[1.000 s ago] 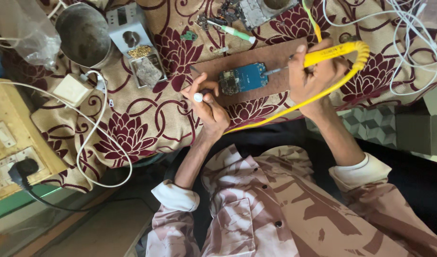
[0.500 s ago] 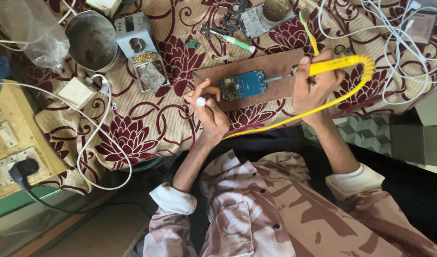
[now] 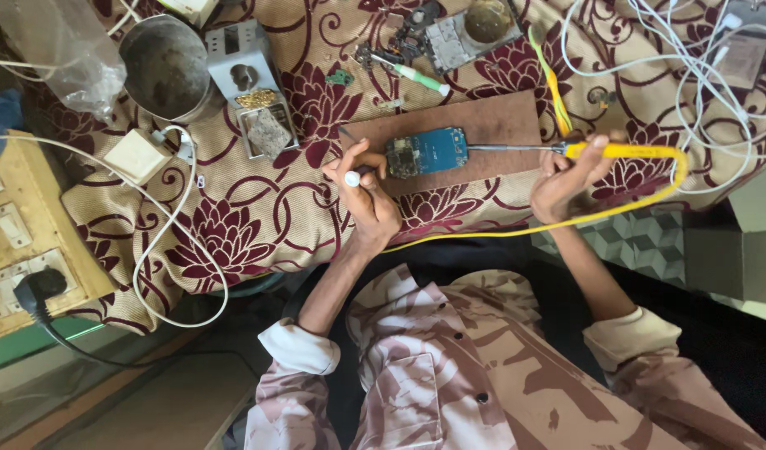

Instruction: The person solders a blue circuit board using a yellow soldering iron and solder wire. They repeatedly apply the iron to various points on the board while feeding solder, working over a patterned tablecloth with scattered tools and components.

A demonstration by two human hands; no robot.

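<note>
The right hand is closed on a yellow iron whose tip meets the 3 o'clock end of the blue board on the brown slab, while the left hand, at the board's 9 o'clock, pinches a white-capped tool.

Left hand covers the lower-left corner of the brown board and most of the white-capped tool it grips; tool tip too small to make out. Right hand hides the front of the yellow iron handle. Components on the blue circuit board too small to tell. Clear plastic bag, upper left, cut by the frame edge. White cables, upper right, run out of frame. Wooden switch panel cut at the left edge.
</note>
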